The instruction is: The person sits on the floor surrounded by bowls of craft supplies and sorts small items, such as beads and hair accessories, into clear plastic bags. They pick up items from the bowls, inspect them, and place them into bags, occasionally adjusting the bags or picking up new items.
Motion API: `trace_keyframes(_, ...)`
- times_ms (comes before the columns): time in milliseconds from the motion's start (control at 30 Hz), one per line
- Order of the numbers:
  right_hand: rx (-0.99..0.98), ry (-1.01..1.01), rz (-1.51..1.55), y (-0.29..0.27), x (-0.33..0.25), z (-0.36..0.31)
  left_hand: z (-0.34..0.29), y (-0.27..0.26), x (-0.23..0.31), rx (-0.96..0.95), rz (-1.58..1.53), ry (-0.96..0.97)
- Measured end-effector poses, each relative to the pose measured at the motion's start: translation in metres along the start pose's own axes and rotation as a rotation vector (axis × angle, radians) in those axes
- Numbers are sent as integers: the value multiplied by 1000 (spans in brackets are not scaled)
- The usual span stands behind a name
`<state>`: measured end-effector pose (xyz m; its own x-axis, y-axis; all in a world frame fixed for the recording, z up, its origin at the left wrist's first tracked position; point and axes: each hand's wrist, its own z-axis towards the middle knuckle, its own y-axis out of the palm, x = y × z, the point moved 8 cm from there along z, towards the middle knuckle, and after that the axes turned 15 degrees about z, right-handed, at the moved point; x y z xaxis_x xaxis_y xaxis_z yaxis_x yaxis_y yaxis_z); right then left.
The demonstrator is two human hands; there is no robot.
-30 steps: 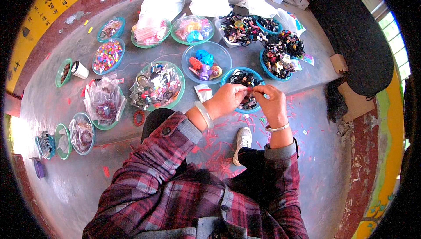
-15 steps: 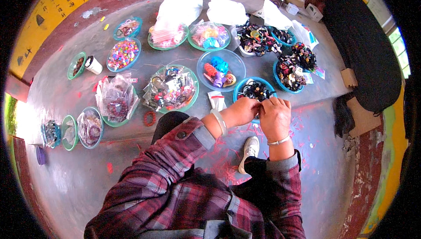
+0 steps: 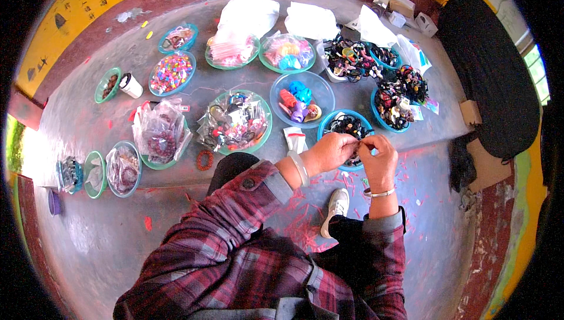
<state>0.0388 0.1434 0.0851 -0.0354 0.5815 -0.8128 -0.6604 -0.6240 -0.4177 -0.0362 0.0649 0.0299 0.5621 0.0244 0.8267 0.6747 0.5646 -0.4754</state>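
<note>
In front of me my left hand [image 3: 333, 152] and my right hand [image 3: 380, 160] meet fingertip to fingertip, both pinched closed. Something tiny and dark seems to be between them, too small to make out. Just behind the hands, and partly hidden by them, stands a blue bowl [image 3: 322, 127] of black hair ties [image 3: 346, 123] with small coloured pieces. Left of that bowl lies a small clear packet with a red strip [image 3: 296, 140].
A clear blue bowl [image 3: 276, 104] holds colourful pieces; a green bowl [image 3: 269, 125] holds bagged trinkets. Two piles of dark hair ties [image 3: 352, 61] sit at the back right. A beaded bracelet [image 3: 204, 160] lies left. Red scraps [image 3: 299, 226] litter the floor around my shoe [image 3: 336, 208].
My right hand's fingers have turned and opened out a little from a tighter curl, still touching the left fingertips. The whole view has shifted slightly.
</note>
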Motion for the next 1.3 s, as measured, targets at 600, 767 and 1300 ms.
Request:
trace_keyframes(600, 2, 115, 146, -19, 7, 1, 2, -2, -18, 2, -153, -144)
trace_keyframes(767, -79, 76, 47, -8, -1, 0, 1, 1, -16, -33, -204, -168)
trace_keyframes(1300, -136, -307, -700, 22, -31, -12, 0, -1, 13, 34, 140, 86)
